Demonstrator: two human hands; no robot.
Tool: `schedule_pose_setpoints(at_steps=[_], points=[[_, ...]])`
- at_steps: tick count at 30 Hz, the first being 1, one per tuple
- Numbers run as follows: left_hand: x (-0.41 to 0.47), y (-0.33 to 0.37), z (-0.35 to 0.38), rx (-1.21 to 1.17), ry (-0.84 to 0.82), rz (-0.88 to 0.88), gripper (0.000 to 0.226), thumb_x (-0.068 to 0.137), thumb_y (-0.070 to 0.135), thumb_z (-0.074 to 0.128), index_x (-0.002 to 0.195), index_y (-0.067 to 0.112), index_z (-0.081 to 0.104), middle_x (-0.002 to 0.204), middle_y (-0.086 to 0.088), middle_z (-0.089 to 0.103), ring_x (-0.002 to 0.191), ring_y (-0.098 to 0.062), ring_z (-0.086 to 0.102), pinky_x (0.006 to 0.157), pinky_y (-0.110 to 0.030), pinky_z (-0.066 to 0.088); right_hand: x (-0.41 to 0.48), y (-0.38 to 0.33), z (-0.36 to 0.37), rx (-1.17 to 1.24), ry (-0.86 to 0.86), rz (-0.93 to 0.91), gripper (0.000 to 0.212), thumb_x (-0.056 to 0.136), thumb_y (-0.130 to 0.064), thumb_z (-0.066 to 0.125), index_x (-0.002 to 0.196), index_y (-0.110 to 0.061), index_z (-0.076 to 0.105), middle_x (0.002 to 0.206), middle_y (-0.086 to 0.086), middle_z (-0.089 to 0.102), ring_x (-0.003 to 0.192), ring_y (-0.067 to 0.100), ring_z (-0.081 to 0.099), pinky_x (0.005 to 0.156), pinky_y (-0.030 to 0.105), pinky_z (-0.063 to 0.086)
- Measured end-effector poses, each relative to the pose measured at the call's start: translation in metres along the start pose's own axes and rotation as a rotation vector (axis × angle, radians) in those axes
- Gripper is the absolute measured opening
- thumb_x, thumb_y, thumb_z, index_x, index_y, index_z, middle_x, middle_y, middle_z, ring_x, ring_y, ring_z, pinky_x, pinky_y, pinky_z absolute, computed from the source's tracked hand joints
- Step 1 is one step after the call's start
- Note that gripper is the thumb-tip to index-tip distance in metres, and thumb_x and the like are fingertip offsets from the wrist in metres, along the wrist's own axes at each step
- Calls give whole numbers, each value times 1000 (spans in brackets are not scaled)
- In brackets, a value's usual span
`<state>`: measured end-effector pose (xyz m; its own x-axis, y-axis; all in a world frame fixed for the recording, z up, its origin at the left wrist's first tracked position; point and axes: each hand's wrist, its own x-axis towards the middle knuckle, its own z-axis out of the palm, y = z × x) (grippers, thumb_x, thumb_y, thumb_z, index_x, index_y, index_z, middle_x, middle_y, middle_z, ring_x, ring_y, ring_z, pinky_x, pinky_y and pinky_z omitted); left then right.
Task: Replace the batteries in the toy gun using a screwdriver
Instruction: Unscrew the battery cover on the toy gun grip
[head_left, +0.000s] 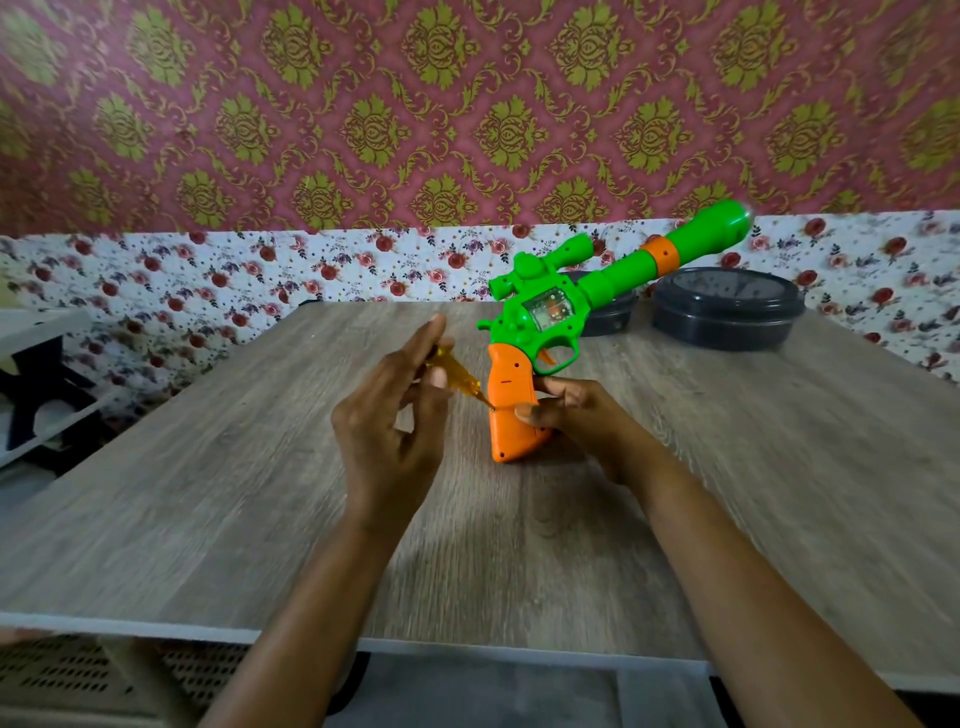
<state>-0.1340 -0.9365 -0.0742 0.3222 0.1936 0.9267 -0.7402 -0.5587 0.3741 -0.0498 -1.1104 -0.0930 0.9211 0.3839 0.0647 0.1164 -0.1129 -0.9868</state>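
Observation:
A green toy gun (550, 306) with an orange grip stands on its butt on the wooden table (208, 467), barrel angled up to the right. My right hand (571, 410) grips the orange handle (511, 410) from the right side, thumb across its face. My left hand (395, 405) holds a small screwdriver (457, 375) with a clear amber handle. Its metal tip touches the left edge of the orange handle, at a small screw hole. No batteries are visible.
Two dark round lidded containers sit at the table's far edge, one (727, 306) right of the gun, one (608, 312) partly behind it. A floral cloth and patterned wall stand behind. A white shelf (36, 332) is at the left.

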Motion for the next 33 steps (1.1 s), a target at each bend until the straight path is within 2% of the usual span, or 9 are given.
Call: schedule_pose_setpoints(at_steps=[2, 4, 7, 11, 15, 18, 20, 24, 33], points=[[0, 0, 0, -15, 31, -32, 36, 92, 17, 51, 128, 13, 50, 109, 11, 64, 94, -9, 69, 76, -30, 59, 1, 0, 0, 15, 11, 2, 40, 85, -11, 63, 124, -17, 58, 117, 10, 66, 108, 24, 62, 89, 35, 52], [1, -1, -1, -19, 47, -56, 36, 90, 18, 56, 125, 13, 54, 106, 13, 64, 92, -2, 68, 75, -24, 57, 0, 0, 0, 12, 12, -1, 40, 85, -12, 63, 124, -18, 58, 116, 11, 66, 108, 25, 63, 89, 36, 52], [1, 0, -2, -22, 30, -61, 21, 83, 22, 66, 103, 16, 60, 91, 15, 62, 82, 4, 63, 65, -16, 52, -1, -1, 0, 4, 6, -1, 39, 85, -13, 63, 124, -18, 58, 117, 11, 66, 108, 24, 63, 92, 41, 52], [2, 0, -1, -36, 24, -109, 29, 74, 32, 72, 84, 34, 45, 75, 11, 54, 61, 0, 54, 53, -15, 42, -1, -1, 0, 19, -9, -6, 36, 85, -12, 62, 120, -23, 58, 115, 11, 67, 105, 24, 64, 86, 38, 54], [2, 0, 0, -5, -31, -73, 19, 80, 29, 68, 87, 38, 53, 82, 5, 57, 63, -7, 57, 57, -10, 42, -2, -1, 0, 17, -7, 5, 39, 85, -14, 63, 123, -21, 58, 116, 11, 66, 105, 24, 64, 87, 42, 54], [4, 1, -1, -81, -69, -92, 12, 86, 27, 63, 96, 32, 59, 92, 8, 56, 68, -13, 62, 56, -25, 52, -1, -1, 0, 23, -8, 26, 37, 85, -15, 64, 120, -23, 59, 116, 11, 66, 104, 27, 64, 88, 47, 54], [3, 3, -1, -97, -128, -109, 10, 88, 26, 57, 96, 22, 62, 94, 3, 60, 68, -19, 63, 56, -33, 54, -1, -1, 0, 42, -21, 32, 36, 85, -14, 63, 119, -25, 59, 113, 9, 67, 101, 25, 66, 83, 44, 56], [1, 4, -1, -104, -202, -144, 19, 86, 25, 55, 96, 13, 65, 88, 0, 66, 66, -10, 64, 56, -24, 52, -3, -2, 0, 29, -25, 18, 37, 86, -14, 62, 121, -23, 58, 107, 4, 68, 94, 18, 66, 78, 36, 58], [0, 1, -1, -131, -265, -194, 21, 81, 22, 59, 99, 12, 65, 86, 0, 69, 71, -10, 68, 67, -22, 56, -1, -1, -1, 6, -9, 24, 40, 84, -16, 64, 124, -21, 58, 113, 7, 68, 104, 22, 64, 89, 43, 53]])
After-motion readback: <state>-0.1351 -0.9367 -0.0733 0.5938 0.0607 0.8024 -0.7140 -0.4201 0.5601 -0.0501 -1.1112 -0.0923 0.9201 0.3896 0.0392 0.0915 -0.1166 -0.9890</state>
